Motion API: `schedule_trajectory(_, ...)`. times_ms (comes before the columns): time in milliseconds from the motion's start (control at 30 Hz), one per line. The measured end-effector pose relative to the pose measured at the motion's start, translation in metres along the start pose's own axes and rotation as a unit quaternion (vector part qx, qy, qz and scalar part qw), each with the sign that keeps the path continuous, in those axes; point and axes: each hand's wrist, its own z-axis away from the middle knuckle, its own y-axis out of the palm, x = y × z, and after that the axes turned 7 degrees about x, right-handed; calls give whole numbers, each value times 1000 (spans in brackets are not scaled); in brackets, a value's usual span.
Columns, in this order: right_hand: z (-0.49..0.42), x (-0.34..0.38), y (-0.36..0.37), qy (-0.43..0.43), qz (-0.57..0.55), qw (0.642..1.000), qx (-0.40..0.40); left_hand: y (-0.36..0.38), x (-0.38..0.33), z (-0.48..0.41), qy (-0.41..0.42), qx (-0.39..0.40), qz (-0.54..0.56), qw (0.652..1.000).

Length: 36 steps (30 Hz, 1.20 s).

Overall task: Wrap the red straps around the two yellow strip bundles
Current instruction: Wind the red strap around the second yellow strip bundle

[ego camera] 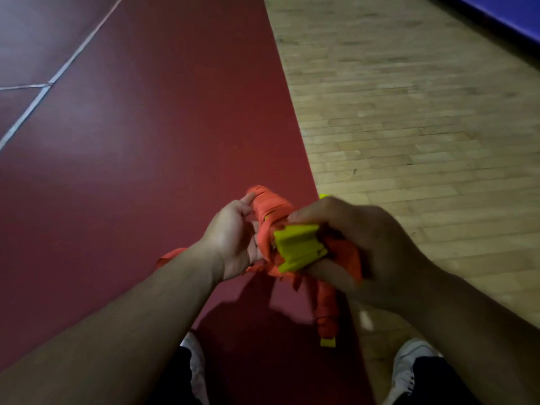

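Both hands hold a yellow strip bundle [299, 247] wound in red straps [270, 207]: the right hand [362, 247] grips its end, the left hand [236, 238] cups the wrap.

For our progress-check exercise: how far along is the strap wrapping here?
Done: the hanging bundle looks wrapped, only its yellow tip bare. In hand: the right hand grips the second bundle; the left hand holds red strap around it. Left: the loose tail.

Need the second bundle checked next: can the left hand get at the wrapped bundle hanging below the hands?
Probably yes. The hanging bundle dangles free below, nothing between it and the left hand; that hand must first release the red strap.
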Motion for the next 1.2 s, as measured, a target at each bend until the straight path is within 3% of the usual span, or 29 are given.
schedule_trajectory(33, -1, 2, -3, 17, -30, 999, -8, 0, 2, 0, 24, 41, -2, 999)
schedule_trajectory(100, -2, 2, -7, 47, -73, 996, -32, -1, 13, -3, 61, 96, -113, 987)
schedule_trajectory(167, -3, 2, -6, 68, -80, 993, -49, 0, 24, -4, 113, 136, -284, 942)
schedule_trajectory(300, -1, 1, -3, 106, -103, 986, -72, -2, 27, -6, 195, 118, -451, 863)
schedule_trajectory(333, -1, -1, -6, 123, -124, 981, -83, -1, 23, -3, 218, 101, -513, 824)
schedule_trajectory(400, -1, -4, -11, 166, -183, 961, -122, -2, 16, 1, 286, 24, -648, 705)
schedule_trajectory(433, 0, -9, -14, 174, -206, 953, -139, 0, 15, 2, 306, 14, -665, 681)
schedule_trajectory(467, 0, -11, -18, 173, -223, 948, -149, 2, 16, 3, 314, 24, -657, 685)
schedule_trajectory(500, -1, -13, -22, 168, -234, 946, -153, 4, 19, 5, 314, 48, -627, 711)
schedule_trajectory(600, 1, -21, -38, 190, -259, 939, -119, 11, 22, 8, 249, 111, -485, 831)
schedule_trajectory(667, 4, -26, -44, 213, -261, 937, -96, 14, 19, 12, 249, 121, -442, 853)
schedule_trajectory(767, 5, -34, -37, 260, -285, 913, -131, 19, 16, 16, 248, 122, -410, 869)
schedule_trajectory(867, 6, -37, -30, 283, -292, 905, -124, 21, 15, 17, 264, 92, -418, 864)
schedule_trajectory(1033, 6, -42, -26, 326, -232, 909, -115, 19, 11, 17, 283, -27, -556, 781)
schedule_trajectory(1200, 3, -44, -20, 349, -115, 928, -52, 24, 4, 19, 294, -47, -594, 748)
